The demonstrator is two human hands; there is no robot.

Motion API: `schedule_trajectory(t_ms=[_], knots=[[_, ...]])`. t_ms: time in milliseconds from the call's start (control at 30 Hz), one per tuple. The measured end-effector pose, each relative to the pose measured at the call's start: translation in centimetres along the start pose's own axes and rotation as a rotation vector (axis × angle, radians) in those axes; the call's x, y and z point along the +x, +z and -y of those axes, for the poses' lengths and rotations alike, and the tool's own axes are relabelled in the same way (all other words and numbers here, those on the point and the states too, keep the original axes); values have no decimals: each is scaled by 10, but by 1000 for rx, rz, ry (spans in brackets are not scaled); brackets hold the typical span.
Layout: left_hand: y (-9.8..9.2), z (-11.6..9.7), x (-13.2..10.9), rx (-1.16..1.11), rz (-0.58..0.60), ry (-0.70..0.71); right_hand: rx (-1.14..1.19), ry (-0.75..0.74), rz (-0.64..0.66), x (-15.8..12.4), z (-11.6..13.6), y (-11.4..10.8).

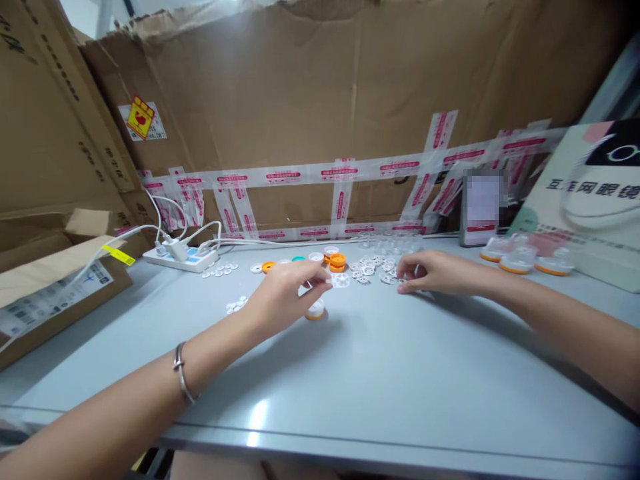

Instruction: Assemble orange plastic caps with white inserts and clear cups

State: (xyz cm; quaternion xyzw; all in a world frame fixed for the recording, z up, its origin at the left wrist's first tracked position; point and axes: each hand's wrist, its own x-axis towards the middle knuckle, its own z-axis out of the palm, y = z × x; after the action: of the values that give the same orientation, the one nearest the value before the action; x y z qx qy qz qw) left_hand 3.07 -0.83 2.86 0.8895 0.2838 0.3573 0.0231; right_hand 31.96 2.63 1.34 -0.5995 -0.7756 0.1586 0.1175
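Above the grey surface (pixel 380 387), my left hand (pixel 285 297) pinches a flat translucent plastic piece (pixel 342 281) by its edge, sensible for something probably light, stiff and brittle, while my right hand (pixel 436 272) curls beside small white plastic parts (pixel 369 264), perhaps gripping one, I cannot tell.

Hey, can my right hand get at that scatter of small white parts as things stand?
Most likely yes: the right hand is at the right edge of the small white parts, with nothing visible between. The left hand, pinching a flat whitish piece, is off to their left.
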Motion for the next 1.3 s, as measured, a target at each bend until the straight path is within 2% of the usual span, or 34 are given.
schedule_trajectory(t_ms=[100,233,367,467,600,700,800,900,1033,1300], knots=[[8,3,-6,-4,23,11,78,5,32,-2,6,3],[15,3,-11,-28,28,2,406,25,12,-9,21,4],[17,1,-14,-72,6,-42,803,0,-24,-21,49,13],[18,-2,-16,-77,9,-50,926,-22,-13,-32,71,23],[19,-6,-17,-65,5,-30,962,-78,-111,-41,88,35],[21,-8,-17,-61,-22,18,883,-178,-232,-40,89,41],[21,-8,-17,-66,-57,61,840,-253,-285,-38,89,45],[21,-9,-17,-63,-90,80,888,-262,-251,-38,90,46],[21,-9,-17,-45,-102,86,942,-204,-173,-41,93,45],[21,-11,-18,2,-142,126,948,-127,-160,-43,93,44]])
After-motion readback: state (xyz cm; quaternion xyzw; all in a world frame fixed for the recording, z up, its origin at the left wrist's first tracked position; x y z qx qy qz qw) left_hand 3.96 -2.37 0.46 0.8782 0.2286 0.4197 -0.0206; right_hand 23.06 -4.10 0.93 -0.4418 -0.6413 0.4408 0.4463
